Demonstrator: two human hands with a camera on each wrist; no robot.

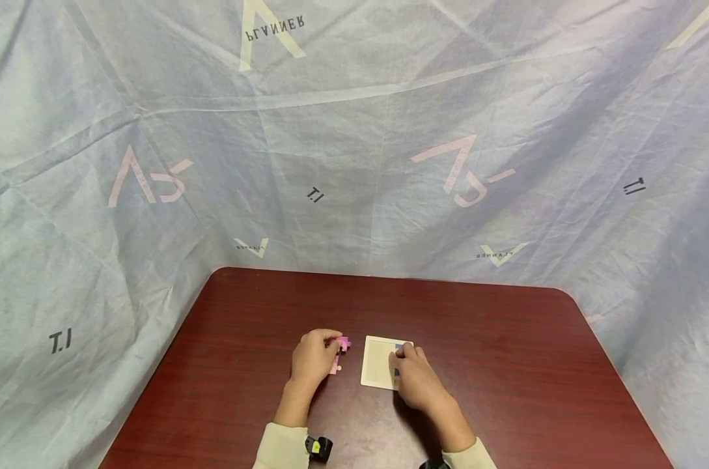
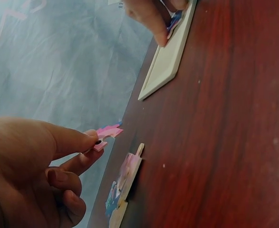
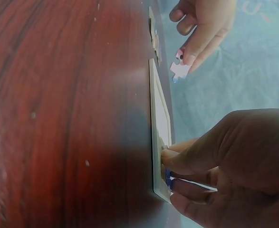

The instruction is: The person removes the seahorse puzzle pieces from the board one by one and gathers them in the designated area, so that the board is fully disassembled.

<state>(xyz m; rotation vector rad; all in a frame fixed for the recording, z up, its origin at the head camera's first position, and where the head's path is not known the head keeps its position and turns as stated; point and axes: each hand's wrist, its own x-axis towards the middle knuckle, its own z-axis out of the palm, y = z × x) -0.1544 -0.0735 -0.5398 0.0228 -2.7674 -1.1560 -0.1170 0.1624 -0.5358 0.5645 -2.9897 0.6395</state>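
The two hands are apart. The left hand (image 1: 312,358) pinches a pink puzzle piece (image 3: 179,70) between thumb and finger, raised above the worktop (image 1: 506,352). Below it lie other pieces (image 2: 127,172). Beside them is a pale tray (image 1: 379,366), where the right hand (image 1: 418,380) puts its fingertips around a blue piece (image 2: 176,21); whether it grips this, I cannot tell.

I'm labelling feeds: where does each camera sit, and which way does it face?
Head: on the head, facing forward and down at the table; left hand, right hand, sleeves show.
Left wrist: on that wrist, facing the tray; both hands show.
Right wrist: on that wrist, facing across the tray; both hands show.
Both wrist views share the tray and pinched pink piece.
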